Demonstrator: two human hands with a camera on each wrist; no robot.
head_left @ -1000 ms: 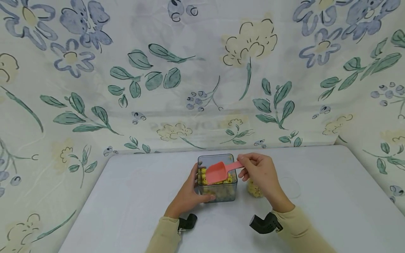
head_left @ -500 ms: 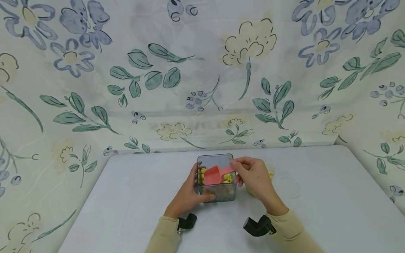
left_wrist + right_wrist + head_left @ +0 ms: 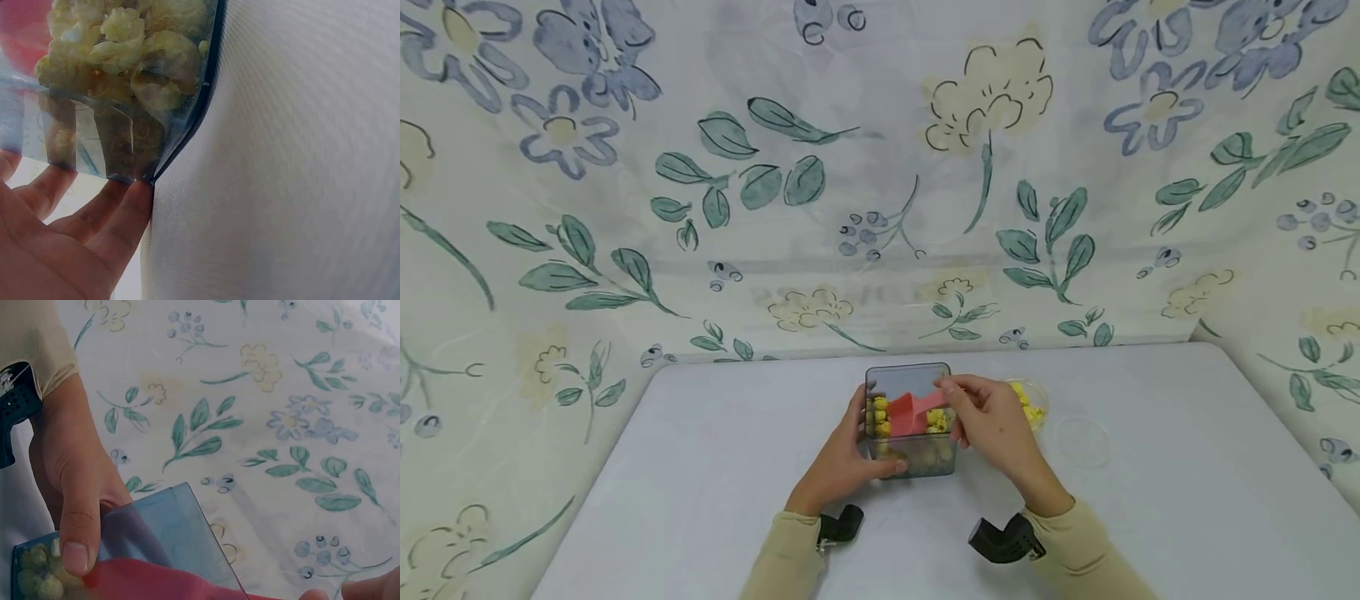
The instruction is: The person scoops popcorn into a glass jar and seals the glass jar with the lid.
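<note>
A clear bluish box with popcorn inside stands on the table. My left hand grips it from the left, thumb on the near wall and fingers along the side; in the left wrist view those fingers touch its wall beside the popcorn. My right hand pinches the handle of a pink scoop, whose bowl is down in the box among the popcorn. In the right wrist view the scoop shows through the box wall.
To the right of the box, partly behind my right hand, is a round clear container with yellow popcorn. A clear round lid lies flat beside it on the white table. Floral cloth rises behind the table.
My right hand has moved left and the scoop has gone lower into the box, its bowl now more tilted. More of the round container shows. My left hand stays on the box.
</note>
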